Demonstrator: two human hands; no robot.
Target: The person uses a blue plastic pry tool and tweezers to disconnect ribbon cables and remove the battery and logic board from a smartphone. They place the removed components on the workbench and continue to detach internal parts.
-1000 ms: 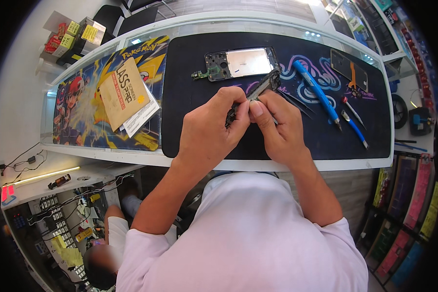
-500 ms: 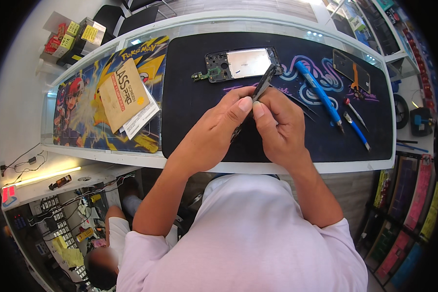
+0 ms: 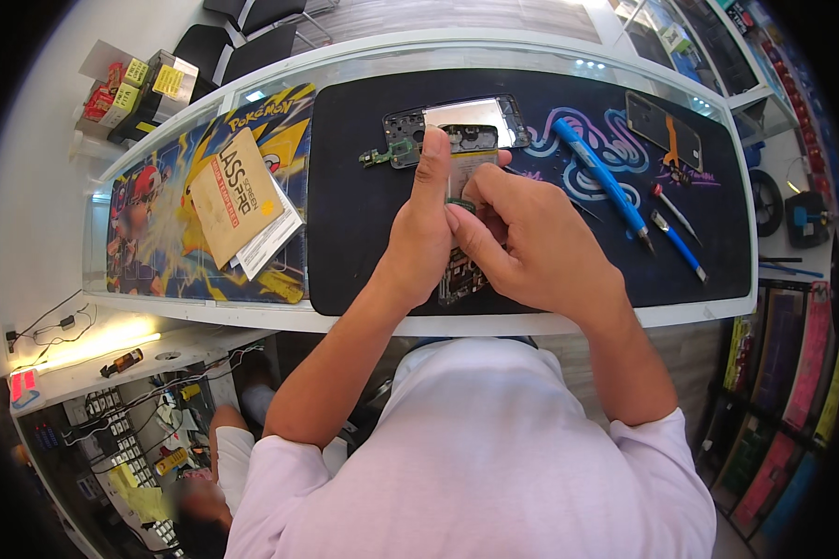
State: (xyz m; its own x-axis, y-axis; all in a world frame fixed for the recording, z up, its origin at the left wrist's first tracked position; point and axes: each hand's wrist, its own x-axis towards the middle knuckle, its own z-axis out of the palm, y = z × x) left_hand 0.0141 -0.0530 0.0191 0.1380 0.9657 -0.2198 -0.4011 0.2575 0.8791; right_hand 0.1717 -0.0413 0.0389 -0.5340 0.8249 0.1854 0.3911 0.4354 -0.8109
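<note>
The person's left hand (image 3: pixel 415 238) gripped an opened smartphone (image 3: pixel 459 177) along its left edge, thumb straight and pointing to the far side, remaining fingers passing behind the unit. The smartphone was held above the near middle of a black mat (image 3: pixel 364 242), its far end overlapping the view of a phone frame with a silver panel (image 3: pixel 494 112). A pale battery was exposed toward the far end and dark circuitry toward the near end. The right hand (image 3: pixel 550 233) was at the right side of the smartphone, fingers curled, thumb and forefinger brought in to a small green circuit piece (image 3: pixel 459 202) at mid-length; whether they gripped it or only touched it could not be told. A green circuit board (image 3: pixel 391 155) was noted at the left end of the phone frame. To the right lay a blue pen-shaped tool (image 3: pixel 603 184), a red-capped screwdriver (image 3: pixel 676 212) and a blue-handled tool (image 3: pixel 680 247); beyond them, at far right, was a dark phone panel (image 3: pixel 648 119) with an orange flex cable (image 3: pixel 671 140). On the left, a brown packet (image 3: pixel 233 200) overlapped white paper (image 3: pixel 275 244) on an illustrated mat (image 3: pixel 149 224).
</note>
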